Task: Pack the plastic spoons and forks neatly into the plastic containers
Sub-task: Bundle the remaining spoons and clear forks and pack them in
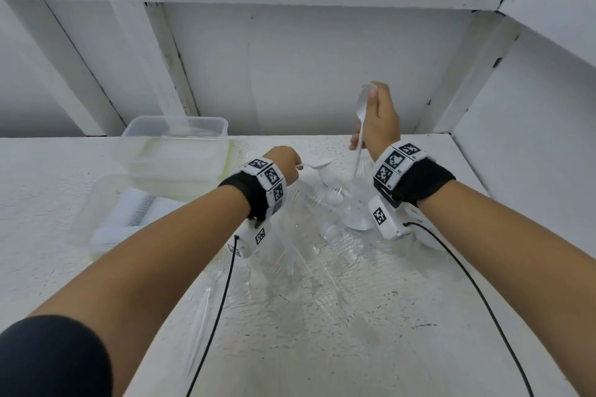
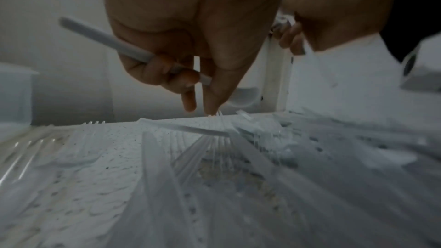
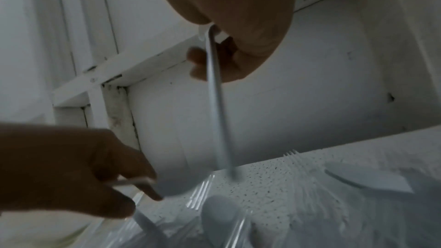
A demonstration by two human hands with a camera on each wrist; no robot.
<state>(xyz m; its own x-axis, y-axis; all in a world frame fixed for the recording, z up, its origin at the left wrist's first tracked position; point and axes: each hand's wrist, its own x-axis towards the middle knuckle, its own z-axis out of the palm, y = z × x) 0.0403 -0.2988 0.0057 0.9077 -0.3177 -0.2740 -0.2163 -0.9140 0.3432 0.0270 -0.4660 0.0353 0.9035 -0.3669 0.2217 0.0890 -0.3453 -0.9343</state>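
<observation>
My left hand (image 1: 285, 161) grips a white plastic spoon (image 1: 317, 165) by its handle, bowl pointing right, low over the pile; the spoon handle (image 2: 114, 43) crosses its curled fingers in the left wrist view. My right hand (image 1: 380, 119) is raised above the pile and holds white spoons (image 1: 362, 126) upright, bowls up, handles (image 3: 218, 112) hanging down. A heap of clear plastic forks (image 1: 300, 255) and white spoons (image 1: 333, 195) lies on the white table (image 1: 371, 316). Two clear plastic containers stand at the left: the far container (image 1: 175, 151) and the near container (image 1: 106, 216).
White wooden wall framing (image 1: 290, 51) closes the back and right of the table. Black cables (image 1: 222, 300) trail from both wrist devices across the near table. The containers' green-edged lids sit beneath them.
</observation>
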